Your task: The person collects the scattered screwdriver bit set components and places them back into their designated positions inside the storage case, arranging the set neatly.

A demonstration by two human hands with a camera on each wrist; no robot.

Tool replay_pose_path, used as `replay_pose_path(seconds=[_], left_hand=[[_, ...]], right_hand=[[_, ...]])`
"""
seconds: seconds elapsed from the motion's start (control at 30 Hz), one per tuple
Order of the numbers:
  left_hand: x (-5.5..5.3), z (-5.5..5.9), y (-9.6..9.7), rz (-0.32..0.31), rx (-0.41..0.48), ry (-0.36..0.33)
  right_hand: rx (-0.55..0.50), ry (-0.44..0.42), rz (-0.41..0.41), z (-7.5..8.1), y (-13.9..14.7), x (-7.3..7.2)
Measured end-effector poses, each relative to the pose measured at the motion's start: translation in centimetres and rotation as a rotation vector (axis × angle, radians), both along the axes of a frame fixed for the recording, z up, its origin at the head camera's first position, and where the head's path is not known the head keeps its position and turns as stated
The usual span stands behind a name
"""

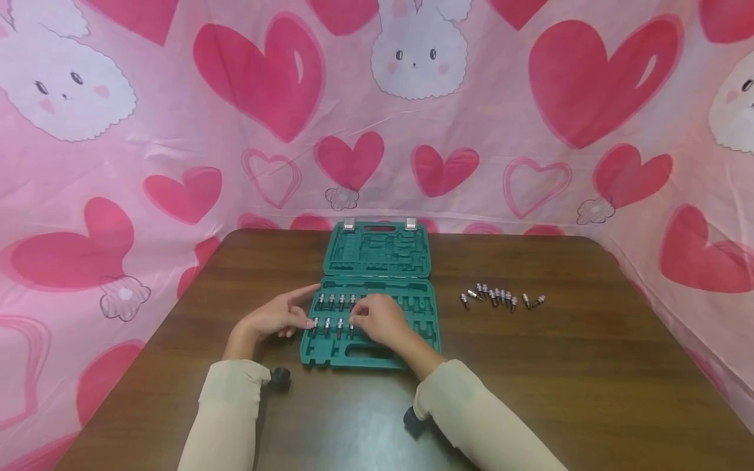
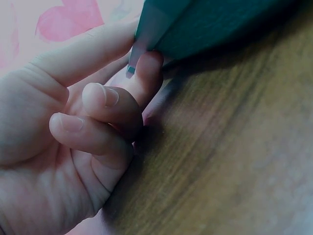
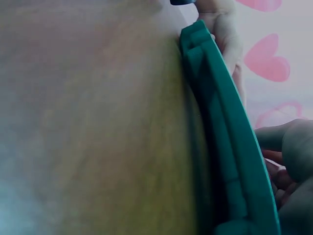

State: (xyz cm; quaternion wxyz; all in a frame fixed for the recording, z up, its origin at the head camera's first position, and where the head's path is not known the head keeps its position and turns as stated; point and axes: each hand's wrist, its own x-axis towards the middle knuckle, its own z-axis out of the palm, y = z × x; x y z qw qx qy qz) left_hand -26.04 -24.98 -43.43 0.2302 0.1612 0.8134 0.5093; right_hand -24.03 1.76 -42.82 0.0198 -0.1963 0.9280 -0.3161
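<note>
A green plastic tool case lies unfolded on the table, its moulded lid at the back. Short silver-and-dark bit sockets stand in two rows in the left part of the base. My left hand grips the base's left edge, thumb on top near the first front-row socket; in the left wrist view a fingertip touches the edge's underside. Over the front row, my right hand pinches another bit socket at its slot. The right wrist view mostly hides those fingertips behind the case wall.
Several loose bit sockets lie on the brown wooden table right of the case. Vacant moulded slots show on the base's right side. A pink heart-and-rabbit cloth hangs around the table's back and sides.
</note>
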Motion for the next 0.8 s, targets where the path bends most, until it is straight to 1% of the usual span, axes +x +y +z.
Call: replay_pose_path(seconds=[0.13,0.33,0.6,0.8], left_hand=[[-0.17,-0.09,0.08,-0.015,0.010,-0.008],[-0.23,-0.03,-0.09,-0.015,-0.001,0.001],[-0.15,-0.16,-0.40,-0.018,0.003,0.009],[-0.52,-0.32,-0.31,-0.040,0.011,0.006]], right_hand=[[0.007,-0.006,0.011,0.23,0.10,-0.19],[-0.018,-0.020,0.000,0.55,-0.08,-0.32],[0.016,-0.014,-0.026,0.44,-0.50,-0.40],[-0.023,-0.008,-0.021,0.08,-0.09,-0.38]])
